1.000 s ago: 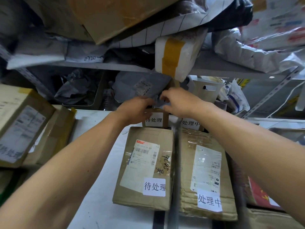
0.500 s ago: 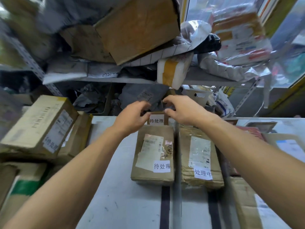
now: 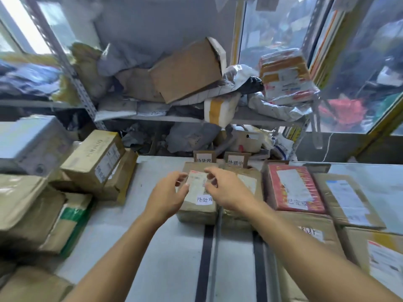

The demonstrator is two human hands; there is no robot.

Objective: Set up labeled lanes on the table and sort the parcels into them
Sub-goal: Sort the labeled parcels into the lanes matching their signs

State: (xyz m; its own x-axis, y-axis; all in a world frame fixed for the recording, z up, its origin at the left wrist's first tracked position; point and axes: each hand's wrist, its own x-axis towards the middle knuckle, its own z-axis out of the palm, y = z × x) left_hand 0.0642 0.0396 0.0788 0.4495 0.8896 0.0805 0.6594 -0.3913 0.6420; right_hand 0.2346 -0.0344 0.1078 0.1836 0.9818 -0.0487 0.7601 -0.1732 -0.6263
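Both hands hover over the brown parcel (image 3: 197,205) marked 待处理: left hand (image 3: 166,196) at its left edge, right hand (image 3: 227,191) over its right side, fingers loosely curled, holding nothing. Behind the parcel stands an upright 待处理 lane card (image 3: 204,157). Right of the parcel, well apart, lies a red parcel (image 3: 293,187).

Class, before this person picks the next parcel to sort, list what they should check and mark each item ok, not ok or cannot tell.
1. Left hand free: ok, fingers relaxed, holding nothing.
2. Right hand free: ok.
3. Two upright cardboard lane signs standing at the far table edge: ok.
4. Brown cardboard parcel with white sticker inside its lane, left of the black tape line: ok.
5. Third lane's sign present: cannot tell.
6. Unsorted stack of brown boxes within reach: cannot tell.
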